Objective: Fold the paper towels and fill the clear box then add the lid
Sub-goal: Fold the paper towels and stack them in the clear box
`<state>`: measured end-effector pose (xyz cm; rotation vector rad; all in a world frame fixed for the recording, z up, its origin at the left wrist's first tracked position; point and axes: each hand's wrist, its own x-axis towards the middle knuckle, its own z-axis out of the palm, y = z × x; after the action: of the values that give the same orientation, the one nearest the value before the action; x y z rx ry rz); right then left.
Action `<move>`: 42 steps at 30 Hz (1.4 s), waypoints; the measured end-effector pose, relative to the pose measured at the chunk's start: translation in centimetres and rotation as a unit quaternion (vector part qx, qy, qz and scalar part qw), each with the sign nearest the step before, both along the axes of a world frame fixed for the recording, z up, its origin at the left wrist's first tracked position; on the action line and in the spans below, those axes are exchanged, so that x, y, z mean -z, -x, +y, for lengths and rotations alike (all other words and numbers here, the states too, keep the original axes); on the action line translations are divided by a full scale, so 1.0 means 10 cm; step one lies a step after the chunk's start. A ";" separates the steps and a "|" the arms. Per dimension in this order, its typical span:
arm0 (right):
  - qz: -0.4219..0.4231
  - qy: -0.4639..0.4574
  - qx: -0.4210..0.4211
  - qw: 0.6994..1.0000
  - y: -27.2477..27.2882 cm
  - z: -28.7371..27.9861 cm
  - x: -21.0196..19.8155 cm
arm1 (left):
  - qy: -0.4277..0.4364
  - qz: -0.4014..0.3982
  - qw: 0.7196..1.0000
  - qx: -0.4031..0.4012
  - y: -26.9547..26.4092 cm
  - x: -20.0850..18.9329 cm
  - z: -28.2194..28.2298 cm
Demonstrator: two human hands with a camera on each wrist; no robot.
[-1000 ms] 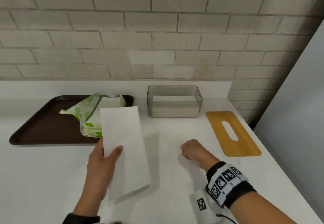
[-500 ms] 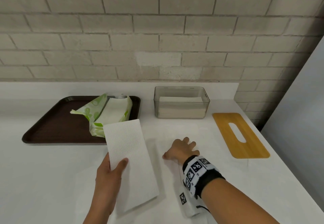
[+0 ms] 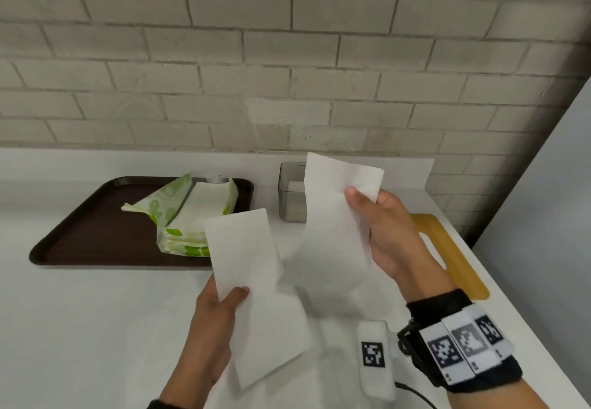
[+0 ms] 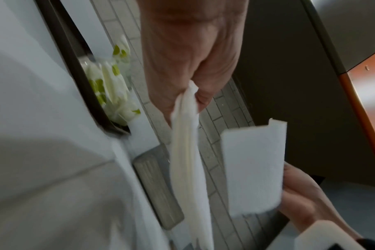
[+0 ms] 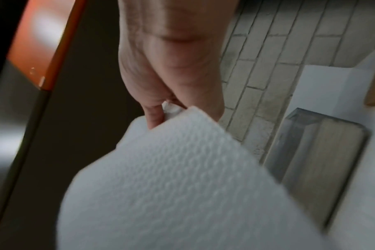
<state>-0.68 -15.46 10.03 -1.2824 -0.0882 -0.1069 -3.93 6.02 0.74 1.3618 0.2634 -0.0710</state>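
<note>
Counter (image 3: 80, 328): white, flat, runs back to a grey brick wall (image 3: 287, 57).
Clear box (image 3: 289, 197): on counter by wall; landmark.
L hand (image 3: 220, 309): pinches paper towel (image 3: 246, 258), near side of box.
R hand (image 3: 387, 232): pinches 2nd towel (image 3: 335, 216) in front of box.
Lid (image 3: 454, 255): wood, flat, right of box.
Tray (image 3: 96, 232): brown, left of box, w/ towel pack (image 3: 179, 213).

Clear box (image 3: 289, 196) partly screened by raised paper towel (image 3: 335, 223); bare counter (image 3: 96, 328) left unobstructed in front of tray (image 3: 80, 232).
</note>
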 end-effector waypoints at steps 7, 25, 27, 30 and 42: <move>-0.062 0.365 0.129 0.920 -0.03 0.29 0.34 | 0.089 0.027 0.990 0.109 0.03 -0.19 -0.40; 0.039 0.130 0.071 0.988 0.31 0.24 0.59 | -0.121 -0.214 0.969 0.032 0.00 -0.20 -0.56; -0.039 0.160 0.126 0.978 0.34 0.30 0.55 | -0.112 -0.232 0.966 0.022 0.00 -0.23 -0.60; -0.104 0.156 0.178 0.966 0.40 0.36 0.55 | -0.086 -0.250 0.964 0.016 0.00 -0.24 -0.66; 0.075 0.308 0.055 0.947 0.23 0.15 0.81 | 0.028 -0.174 0.984 0.017 -0.23 -0.16 -0.64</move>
<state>-2.97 -13.96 1.93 -1.9186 0.0910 -0.0781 -1.63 -0.33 2.30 1.2971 -0.0552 0.1299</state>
